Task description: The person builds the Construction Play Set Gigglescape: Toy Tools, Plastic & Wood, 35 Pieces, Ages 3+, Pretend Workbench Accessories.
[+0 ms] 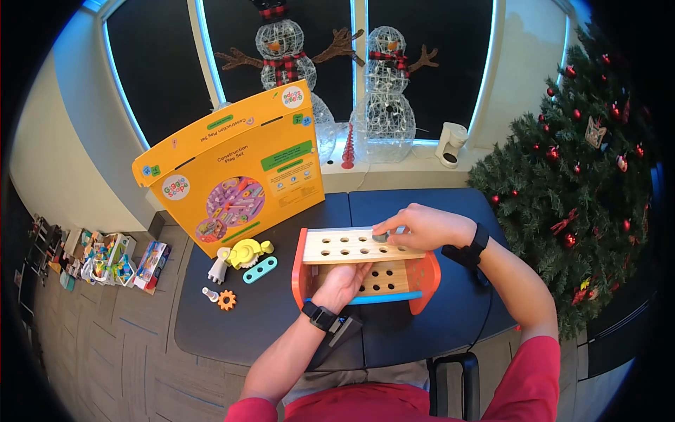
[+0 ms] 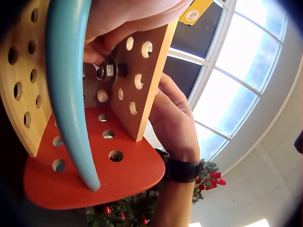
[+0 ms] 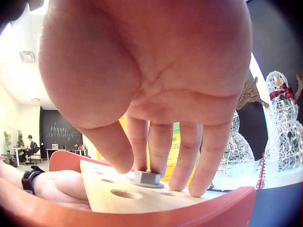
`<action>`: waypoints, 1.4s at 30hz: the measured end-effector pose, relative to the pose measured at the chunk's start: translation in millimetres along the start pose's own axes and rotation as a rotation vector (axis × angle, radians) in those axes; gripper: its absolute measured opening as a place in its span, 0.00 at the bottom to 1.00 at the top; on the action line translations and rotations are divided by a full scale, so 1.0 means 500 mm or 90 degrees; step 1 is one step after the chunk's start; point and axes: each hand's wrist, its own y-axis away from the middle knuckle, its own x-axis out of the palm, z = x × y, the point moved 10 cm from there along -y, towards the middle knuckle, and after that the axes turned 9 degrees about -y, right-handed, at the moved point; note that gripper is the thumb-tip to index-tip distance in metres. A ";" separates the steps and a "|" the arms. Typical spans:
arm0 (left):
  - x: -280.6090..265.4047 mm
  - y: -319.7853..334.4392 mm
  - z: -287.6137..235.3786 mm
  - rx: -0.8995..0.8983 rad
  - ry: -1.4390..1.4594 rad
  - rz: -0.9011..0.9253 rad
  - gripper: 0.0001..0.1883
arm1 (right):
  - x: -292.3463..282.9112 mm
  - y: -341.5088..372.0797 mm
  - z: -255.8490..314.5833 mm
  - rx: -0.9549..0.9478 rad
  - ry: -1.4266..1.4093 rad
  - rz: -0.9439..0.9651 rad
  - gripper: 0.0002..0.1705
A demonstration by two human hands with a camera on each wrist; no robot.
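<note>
On the top wooden board (image 1: 337, 246) of a toy bench with red sides, a grey hex bolt head (image 3: 147, 178) sits flat over a hole. The right hand (image 1: 437, 228) is above it, with thumb and fingertips around the bolt head and other fingertips resting on the board. From the front, the left hand (image 1: 340, 283) reaches beneath that board. A dark grey nut (image 2: 110, 70) surrounds the bolt's shaft on the underside in the left wrist view, and the left fingertips (image 2: 96, 53) hold its edge; part of this grip is hidden.
Left of the bench lie a yellow-green toy piece (image 1: 246, 253), a teal strip with holes (image 1: 260, 270), an orange gear (image 1: 226, 300) and a small white peg (image 1: 210, 294). A large yellow box (image 1: 281, 204) stands behind them. The bench has a blue front bar (image 1: 383, 298).
</note>
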 end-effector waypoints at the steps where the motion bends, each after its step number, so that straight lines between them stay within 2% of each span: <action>1: -0.001 0.000 0.000 0.000 0.000 0.000 0.13 | 0.000 0.000 0.000 -0.001 0.000 0.001 0.21; 7: -0.023 -0.018 0.012 -0.002 0.057 -0.002 0.13 | -0.001 0.001 0.001 -0.005 0.000 -0.004 0.21; 9: -0.023 -0.028 0.033 -0.059 0.001 0.045 0.13 | -0.001 0.002 0.002 -0.003 -0.002 -0.008 0.22; 13: 0.003 -0.005 0.029 -0.085 -0.106 0.048 0.16 | -0.002 0.002 0.003 -0.007 0.000 -0.009 0.22; 15: 0.030 0.003 0.036 -0.129 -0.130 0.109 0.19 | -0.003 0.002 0.007 -0.003 0.001 -0.007 0.22; 19: 0.043 0.006 0.031 -0.114 -0.131 0.135 0.21 | -0.002 0.001 0.003 -0.004 -0.002 -0.006 0.21; 24: 0.036 0.010 0.010 -0.056 -0.050 0.077 0.19 | -0.001 0.000 0.001 -0.007 -0.003 -0.006 0.21; 33: 0.016 0.003 -0.004 -0.001 -0.003 0.047 0.17 | 0.000 0.000 -0.003 0.004 0.001 -0.003 0.21; 42: 0.010 0.002 -0.001 -0.008 -0.041 0.037 0.18 | 0.000 0.001 -0.003 0.004 -0.003 -0.004 0.22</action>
